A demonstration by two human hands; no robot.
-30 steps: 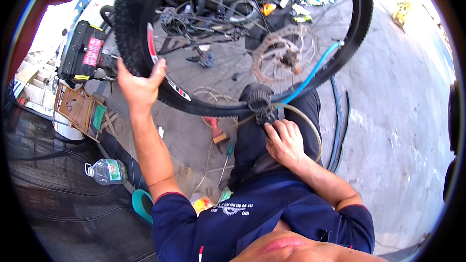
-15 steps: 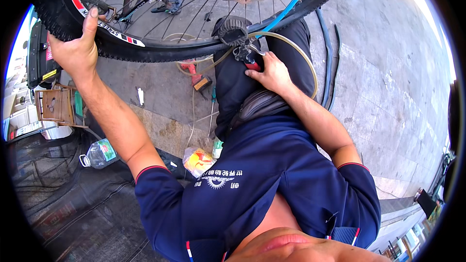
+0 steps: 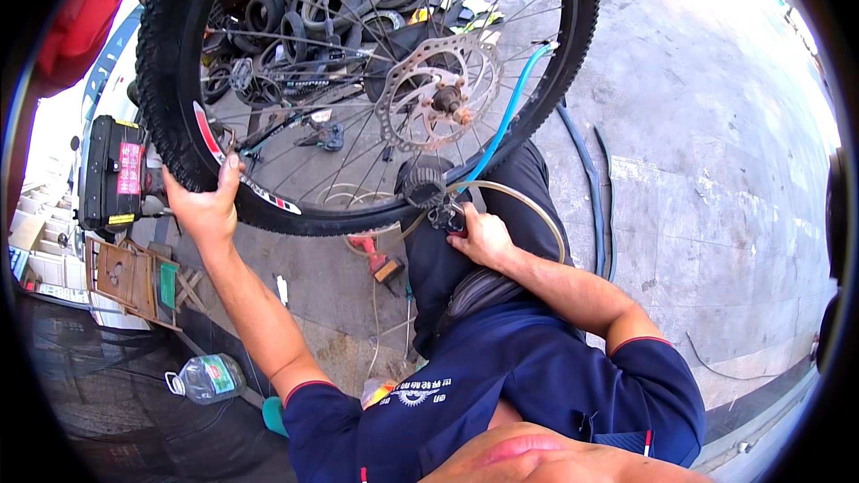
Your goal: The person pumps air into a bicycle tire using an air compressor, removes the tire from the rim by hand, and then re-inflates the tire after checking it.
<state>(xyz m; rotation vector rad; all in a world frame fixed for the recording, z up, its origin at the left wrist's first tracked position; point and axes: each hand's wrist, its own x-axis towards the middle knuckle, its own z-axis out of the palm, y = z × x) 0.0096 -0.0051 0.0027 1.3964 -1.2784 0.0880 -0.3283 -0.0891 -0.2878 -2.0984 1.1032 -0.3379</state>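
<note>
A bicycle wheel [image 3: 362, 217] with a knobby black tire and a metal brake disc [image 3: 385, 107] stands tilted before my legs. My left hand [image 3: 208, 201] is closed round its left side, thumb over the rim and fingers behind the tire. My right hand [image 3: 483, 240] is closed round the handle of a tire inflator [image 3: 445, 216], whose round black gauge [image 3: 424, 188] overlaps the wheel's lower edge. From the inflator a blue hose [image 3: 501, 139] runs up to the right side of the rim. A clear yellowish air hose [image 3: 540, 211] loops past my right wrist.
Old tires [image 3: 344, 0] lie piled beyond the wheel. A red cordless drill [image 3: 380, 266] is on the paving below it. Dark rubber strips [image 3: 595, 188] lie to the right. On the left are a black case [image 3: 112, 174], a wooden chair [image 3: 125, 277] and a plastic bottle [image 3: 213, 379].
My view has tilted up, so the wheel sits lower in the picture and shows more fully. Tires and a red cloth shape have come into view. Both hands keep their holds.
</note>
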